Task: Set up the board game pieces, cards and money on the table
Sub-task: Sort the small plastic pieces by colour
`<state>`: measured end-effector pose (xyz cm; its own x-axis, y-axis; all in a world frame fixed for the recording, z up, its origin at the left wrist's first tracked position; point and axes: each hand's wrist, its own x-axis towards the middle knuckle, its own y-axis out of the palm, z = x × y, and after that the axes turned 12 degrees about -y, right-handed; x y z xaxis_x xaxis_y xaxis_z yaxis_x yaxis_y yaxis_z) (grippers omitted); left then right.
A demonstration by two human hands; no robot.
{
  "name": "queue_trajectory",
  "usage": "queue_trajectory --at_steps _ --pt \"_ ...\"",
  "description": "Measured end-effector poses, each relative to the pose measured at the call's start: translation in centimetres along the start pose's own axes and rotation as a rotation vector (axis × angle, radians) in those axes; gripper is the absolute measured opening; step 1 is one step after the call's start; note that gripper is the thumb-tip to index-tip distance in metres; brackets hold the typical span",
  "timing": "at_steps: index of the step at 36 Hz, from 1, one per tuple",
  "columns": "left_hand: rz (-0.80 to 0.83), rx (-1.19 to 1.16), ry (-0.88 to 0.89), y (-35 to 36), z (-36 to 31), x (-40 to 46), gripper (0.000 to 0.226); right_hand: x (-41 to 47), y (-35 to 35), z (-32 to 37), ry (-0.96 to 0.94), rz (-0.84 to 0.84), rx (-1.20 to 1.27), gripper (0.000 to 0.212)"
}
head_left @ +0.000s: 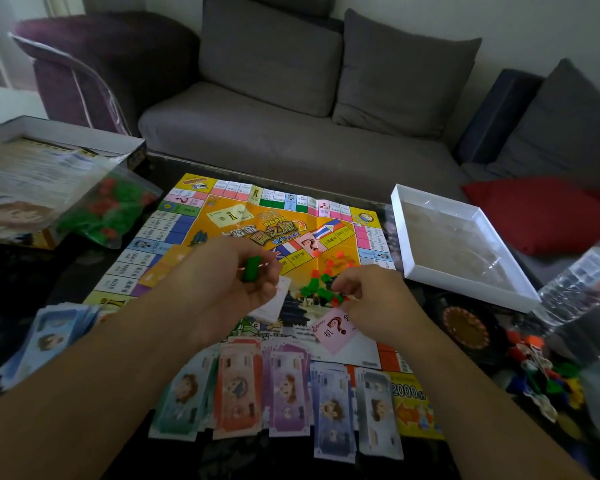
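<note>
A: Left hand?
B: Fingers curled round a green piece, over the board middle.
A: Right hand?
B: Pinching at the pieces piled mid-board (red and green); exact grip, cannot tell.
A: Money?
B: Fanned stacks along the surface's near edge. Box lid at the right edge.

Dim room, soft daylight from upper left; edges warped, slightly blurred
</note>
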<state>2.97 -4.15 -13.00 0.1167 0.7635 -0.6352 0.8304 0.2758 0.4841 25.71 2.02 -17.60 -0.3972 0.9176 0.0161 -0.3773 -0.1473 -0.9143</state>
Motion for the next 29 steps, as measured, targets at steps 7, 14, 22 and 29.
queue_trajectory --at_steps 7,14,22,29 --pt "0.005 0.063 -0.008 -0.4 -0.3 0.1 0.02 0.7 1.3 0.0 0.005 -0.028 -0.067 0.019" --pt "0.022 0.0 0.018 -1.5 -1.9 -0.1 0.013 1.3 1.3 -0.2 0.027 -0.134 -0.002 0.012" --pt "0.009 0.018 0.036 -1.6 -1.9 0.3 0.016 1.4 1.7 0.1 0.085 -0.084 -0.189 0.007" --pt "-0.005 0.053 0.049 -1.5 -1.7 0.5 0.017 1.6 1.6 1.2 -0.017 -0.107 -0.036 0.012"
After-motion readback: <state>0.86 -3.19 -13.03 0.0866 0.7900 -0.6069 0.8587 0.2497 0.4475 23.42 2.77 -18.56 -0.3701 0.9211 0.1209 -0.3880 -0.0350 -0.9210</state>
